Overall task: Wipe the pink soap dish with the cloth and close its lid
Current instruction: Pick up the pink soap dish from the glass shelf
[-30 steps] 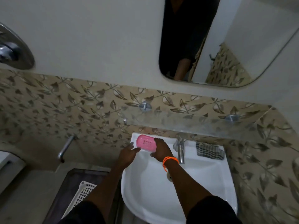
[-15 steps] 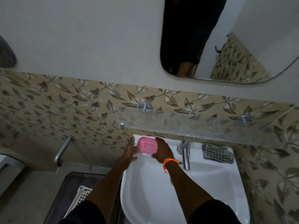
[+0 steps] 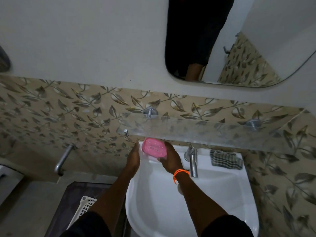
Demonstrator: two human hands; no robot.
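Hands: right (image 3: 171, 160) grips dish (image 3: 154, 147), left (image 3: 134, 157) flat beside | light, slick plastic; hold by long edges | cloth (image 3: 225, 159) unused.

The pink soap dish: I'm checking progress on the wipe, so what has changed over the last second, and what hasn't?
The pink soap dish moved back, from over the basin toward the rear left corner of the sink, under the glass shelf. The right hand kept hold of it; the left hand followed, fingers straight beside it. The checked cloth stayed on the right of the sink, untouched, beside the tap.
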